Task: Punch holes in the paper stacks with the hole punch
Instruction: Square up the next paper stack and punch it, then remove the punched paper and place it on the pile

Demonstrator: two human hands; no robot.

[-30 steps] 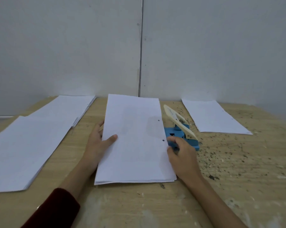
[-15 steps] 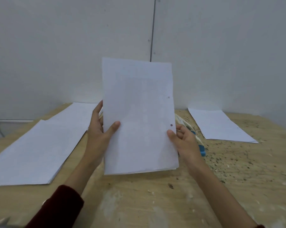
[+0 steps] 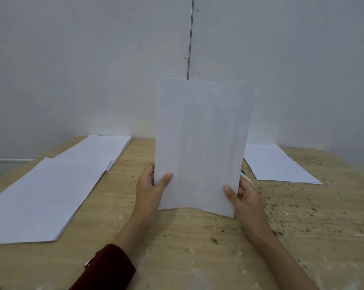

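Holding one paper stack [image 3: 204, 143] upright in front of me, both hands on it. My left hand [image 3: 150, 190] grips the lower left edge, thumb across the front face, fingers curled behind. My right hand [image 3: 244, 197] grips the lower right edge the same way, thumb on the front, fingers behind. Bottom edge of the stack sits at or just above the table [image 3: 187, 237]; can't tell if it touches. Bottom right corner hangs lower than the left, sheet face slightly bowed. No holes visible on the side facing me.

Hole punch [image 3: 246, 177] is almost fully hidden behind the stack and my right hand; only a sliver of cream handle and a bit of blue show just right of the stack's edge, on the table.

Other paper: a large stack [image 3: 41, 197] lies flat at the left near me, a second stack [image 3: 101, 149] behind it toward the wall, partly overlapped. A thinner stack [image 3: 277, 164] lies flat at the right, well apart from the others.

Table is bare wood, speckled with dark spots on the right side. Dark red sleeve [image 3: 107, 268] on my left forearm; right forearm bare.
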